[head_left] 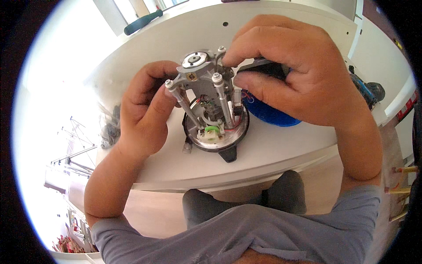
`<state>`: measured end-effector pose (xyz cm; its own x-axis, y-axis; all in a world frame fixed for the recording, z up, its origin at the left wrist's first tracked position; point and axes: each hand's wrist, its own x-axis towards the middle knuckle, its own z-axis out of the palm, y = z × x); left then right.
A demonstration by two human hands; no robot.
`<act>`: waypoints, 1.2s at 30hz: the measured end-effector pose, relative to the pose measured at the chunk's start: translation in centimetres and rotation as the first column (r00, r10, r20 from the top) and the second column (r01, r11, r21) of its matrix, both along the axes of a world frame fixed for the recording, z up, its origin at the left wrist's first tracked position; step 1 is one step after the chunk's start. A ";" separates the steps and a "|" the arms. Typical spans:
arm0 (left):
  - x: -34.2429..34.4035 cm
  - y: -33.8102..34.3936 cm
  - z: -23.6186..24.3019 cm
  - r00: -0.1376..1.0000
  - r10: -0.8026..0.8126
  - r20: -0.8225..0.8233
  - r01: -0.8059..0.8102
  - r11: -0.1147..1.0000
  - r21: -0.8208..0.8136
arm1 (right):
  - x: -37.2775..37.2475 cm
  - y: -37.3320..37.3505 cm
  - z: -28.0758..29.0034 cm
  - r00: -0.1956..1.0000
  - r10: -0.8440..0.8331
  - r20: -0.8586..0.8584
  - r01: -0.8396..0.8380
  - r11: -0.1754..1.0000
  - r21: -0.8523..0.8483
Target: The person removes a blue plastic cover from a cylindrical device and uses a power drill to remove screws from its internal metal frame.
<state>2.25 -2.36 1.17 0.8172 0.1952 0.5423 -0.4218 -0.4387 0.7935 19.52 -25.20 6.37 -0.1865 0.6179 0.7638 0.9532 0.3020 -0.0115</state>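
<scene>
A motor assembly (202, 94) with a grey body, a silver disc on top and slim metal posts stands upright on a round metal base (228, 138) with a black rim. Small wires, a green part and a white block (210, 134) show near its foot. My left hand (145, 110) is closed round the left side of the body, thumb forward and fingers curled behind. At the upper right side, the bent index finger and thumb of my right hand (294, 66) close on the assembly. What lies exactly between those fingertips is partly hidden.
Behind my right hand are a blue round dish (270, 112) and a black part (263, 68). A green-handled tool (143, 22) lies at the far left edge of the white table (176, 169). Dark and blue gear (369, 90) sits at right, a dark blurry bundle (110, 130) at left.
</scene>
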 end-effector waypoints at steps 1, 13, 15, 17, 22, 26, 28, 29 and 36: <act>0.0 0.0 0.1 1.000 -0.002 0.000 0.002 1.000 0.010 | -0.1 0.1 -0.2 1.000 0.006 -0.014 -0.005 1.000 0.017; -0.1 -0.2 0.1 0.996 -0.077 0.036 0.078 0.997 -0.002 | -0.1 0.3 -0.9 0.999 -0.044 0.008 0.044 0.998 0.038; -0.2 -0.2 0.5 0.997 -0.076 0.010 0.076 0.997 0.027 | 0.0 0.3 -0.9 0.999 -0.043 0.016 0.042 0.998 0.043; -0.3 -0.3 0.4 0.996 -0.086 0.013 0.086 0.996 0.011 | 0.0 0.4 -0.9 0.999 -0.041 0.014 0.040 0.998 0.051; -0.2 0.1 -0.1 0.994 -0.107 0.035 0.107 0.994 -0.004 | -0.3 0.3 -0.7 0.999 -0.041 -0.002 0.041 0.998 0.049; -0.5 -0.2 0.6 0.991 -0.135 -0.018 0.135 0.991 0.012 | -0.4 0.2 -0.7 0.999 -0.029 -0.013 0.030 0.999 0.036; -0.4 -0.3 0.4 0.988 -0.157 0.017 0.157 0.988 -0.013 | -0.4 0.4 -0.7 1.000 -0.006 -0.025 0.007 0.999 0.034; -0.3 -0.3 0.2 0.985 -0.171 0.036 0.172 0.985 -0.025 | -0.4 0.3 -0.7 1.000 -0.002 -0.021 0.003 0.999 0.040; -0.2 -0.1 0.5 0.993 -0.116 -0.003 0.116 0.990 0.074 | -0.5 0.2 -0.6 1.000 -0.017 -0.022 0.018 0.999 0.042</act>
